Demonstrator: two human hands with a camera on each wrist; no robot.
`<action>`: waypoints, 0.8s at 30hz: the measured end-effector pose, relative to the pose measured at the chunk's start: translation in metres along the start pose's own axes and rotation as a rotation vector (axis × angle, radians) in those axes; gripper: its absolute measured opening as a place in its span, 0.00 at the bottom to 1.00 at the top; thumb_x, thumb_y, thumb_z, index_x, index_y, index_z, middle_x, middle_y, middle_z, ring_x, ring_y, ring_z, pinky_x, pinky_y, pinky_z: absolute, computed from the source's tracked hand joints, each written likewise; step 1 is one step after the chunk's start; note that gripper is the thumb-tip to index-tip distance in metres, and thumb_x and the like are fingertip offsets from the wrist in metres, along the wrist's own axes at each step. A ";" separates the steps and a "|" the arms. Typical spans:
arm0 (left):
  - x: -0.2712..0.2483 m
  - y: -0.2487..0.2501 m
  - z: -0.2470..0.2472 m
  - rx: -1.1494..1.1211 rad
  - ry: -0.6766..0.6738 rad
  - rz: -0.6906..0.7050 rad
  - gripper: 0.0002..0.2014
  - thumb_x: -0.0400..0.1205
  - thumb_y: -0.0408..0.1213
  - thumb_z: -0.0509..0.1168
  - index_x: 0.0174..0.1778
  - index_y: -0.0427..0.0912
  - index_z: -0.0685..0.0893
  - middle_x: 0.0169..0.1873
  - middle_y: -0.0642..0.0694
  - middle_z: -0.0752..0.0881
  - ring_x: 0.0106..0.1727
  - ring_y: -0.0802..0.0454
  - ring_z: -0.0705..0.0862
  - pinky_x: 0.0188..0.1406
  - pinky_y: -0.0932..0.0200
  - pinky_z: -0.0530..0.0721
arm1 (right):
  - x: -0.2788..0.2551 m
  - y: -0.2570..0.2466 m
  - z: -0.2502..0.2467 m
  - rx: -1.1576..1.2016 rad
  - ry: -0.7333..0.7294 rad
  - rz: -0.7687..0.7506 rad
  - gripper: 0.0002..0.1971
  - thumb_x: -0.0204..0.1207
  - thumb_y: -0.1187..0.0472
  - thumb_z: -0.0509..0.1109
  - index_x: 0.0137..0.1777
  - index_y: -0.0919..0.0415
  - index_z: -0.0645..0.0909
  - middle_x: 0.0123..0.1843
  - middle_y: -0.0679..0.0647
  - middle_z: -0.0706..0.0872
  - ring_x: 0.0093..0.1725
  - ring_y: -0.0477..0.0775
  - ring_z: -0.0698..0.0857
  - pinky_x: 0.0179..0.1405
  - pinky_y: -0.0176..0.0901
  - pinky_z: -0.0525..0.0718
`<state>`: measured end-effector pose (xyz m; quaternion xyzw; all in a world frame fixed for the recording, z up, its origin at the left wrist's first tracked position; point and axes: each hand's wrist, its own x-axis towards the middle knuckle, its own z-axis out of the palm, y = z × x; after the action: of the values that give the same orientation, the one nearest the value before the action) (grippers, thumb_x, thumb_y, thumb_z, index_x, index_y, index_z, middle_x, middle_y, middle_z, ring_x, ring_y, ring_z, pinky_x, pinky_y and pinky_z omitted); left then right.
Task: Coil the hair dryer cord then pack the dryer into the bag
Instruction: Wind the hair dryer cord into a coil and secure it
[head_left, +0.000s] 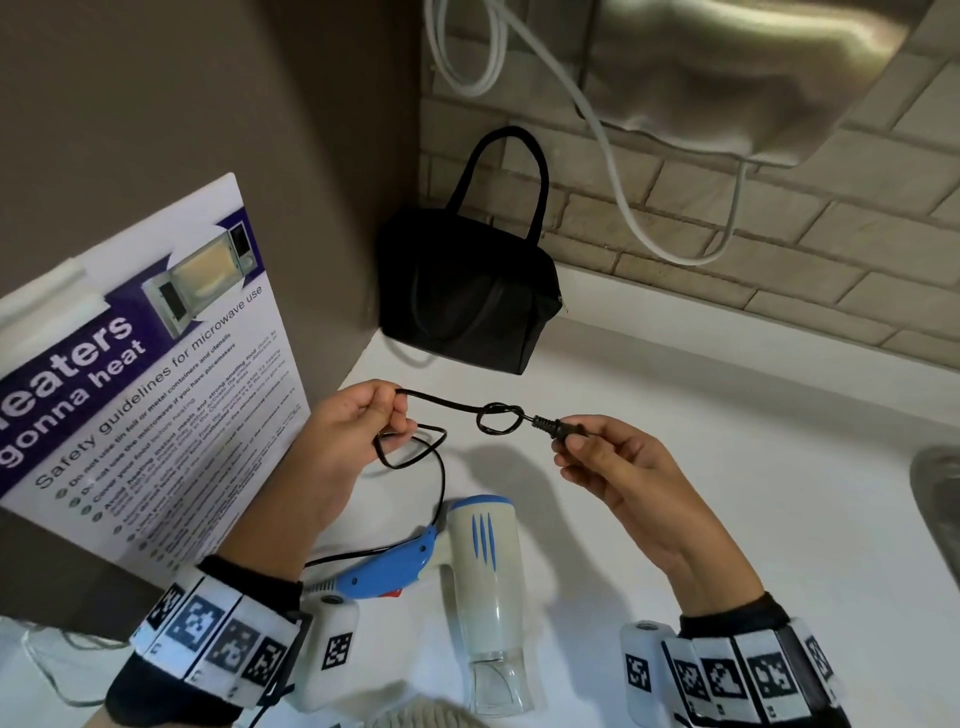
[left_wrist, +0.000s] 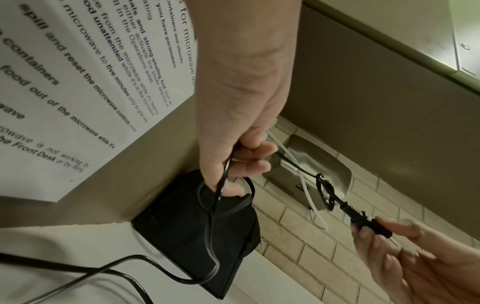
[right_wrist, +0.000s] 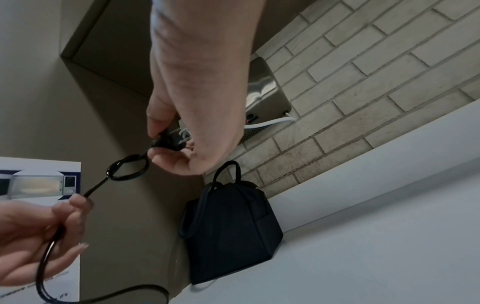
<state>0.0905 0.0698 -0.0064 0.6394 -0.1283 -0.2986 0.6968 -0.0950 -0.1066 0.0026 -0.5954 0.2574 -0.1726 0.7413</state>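
Observation:
A white and blue hair dryer (head_left: 483, 587) lies on the white counter (head_left: 727, 467) between my wrists, nozzle toward me. Its black cord (head_left: 441, 478) runs up to my left hand (head_left: 363, 421), which grips a couple of loops of it. From there the cord stretches right through a small loose knot (head_left: 500, 417) to the plug (head_left: 558, 426), pinched by my right hand (head_left: 587, 447). The knot (right_wrist: 128, 169) and plug (left_wrist: 363, 220) also show in the wrist views. A black bag (head_left: 467, 291) with handles stands closed in the back corner.
A microwave safety poster (head_left: 156, 374) leans on the left wall. A steel wall unit (head_left: 727, 67) with white cables (head_left: 613, 156) hangs on the brick wall above the bag. A sink edge (head_left: 940, 499) shows at the right.

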 end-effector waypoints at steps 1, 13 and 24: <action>0.000 0.000 0.000 -0.006 -0.003 -0.004 0.15 0.88 0.31 0.53 0.38 0.38 0.80 0.32 0.46 0.78 0.41 0.50 0.81 0.55 0.53 0.85 | 0.000 -0.001 0.000 0.006 0.001 -0.001 0.12 0.70 0.64 0.71 0.53 0.66 0.85 0.39 0.53 0.90 0.40 0.49 0.88 0.47 0.38 0.87; -0.012 -0.015 0.016 0.461 -0.275 0.158 0.11 0.87 0.38 0.56 0.56 0.48 0.84 0.33 0.51 0.82 0.30 0.54 0.74 0.31 0.67 0.75 | -0.001 -0.008 0.011 -0.208 0.275 -0.151 0.15 0.78 0.53 0.69 0.35 0.64 0.78 0.30 0.56 0.85 0.29 0.49 0.81 0.35 0.38 0.82; -0.019 -0.017 0.040 0.482 -0.172 0.312 0.13 0.85 0.42 0.59 0.64 0.49 0.79 0.45 0.51 0.82 0.45 0.57 0.81 0.51 0.67 0.78 | -0.016 -0.005 0.033 -0.546 0.079 -0.329 0.06 0.73 0.58 0.75 0.49 0.52 0.85 0.45 0.45 0.91 0.44 0.45 0.90 0.49 0.35 0.85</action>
<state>0.0490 0.0485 -0.0127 0.7311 -0.3509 -0.2019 0.5492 -0.0887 -0.0727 0.0151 -0.7989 0.2229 -0.2377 0.5056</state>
